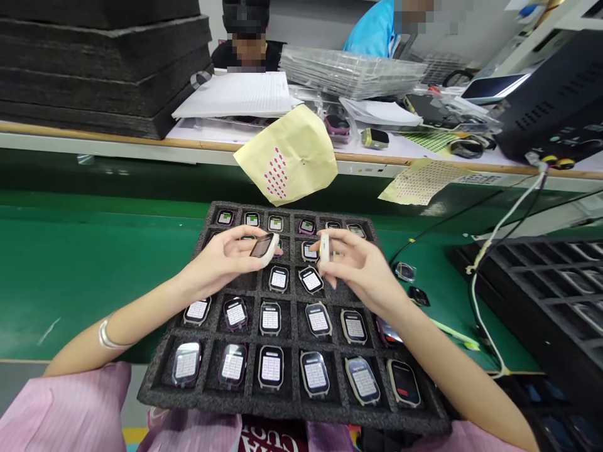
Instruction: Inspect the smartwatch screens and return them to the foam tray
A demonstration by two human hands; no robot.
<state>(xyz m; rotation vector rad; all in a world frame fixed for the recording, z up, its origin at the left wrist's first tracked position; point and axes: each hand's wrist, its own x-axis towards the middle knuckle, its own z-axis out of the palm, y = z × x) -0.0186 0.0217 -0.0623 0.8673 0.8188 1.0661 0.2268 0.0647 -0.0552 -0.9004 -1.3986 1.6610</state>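
My left hand (235,252) is closed around a smartwatch body (266,248) with a pale case, its dark screen tilted upward. A second pale watch body (325,248) stands on edge between the fingers of my right hand (355,263). Both hands hover over a black foam tray (292,402) divided into compartments. Strapless watches lie face up in it, many with lit white screens, such as the watch (271,367) in the front row. One watch (404,383) at the front right has a dark screen with a red patch. My hands and forearms hide some compartments.
Black foam blocks (94,69) are stacked on the shelf at left, with papers (235,94) beside them. Yellow sticker sheets (292,154) hang from the shelf edge. Another foam tray (565,276) and a white cable (490,245) lie at right. A person (247,37) sits opposite.
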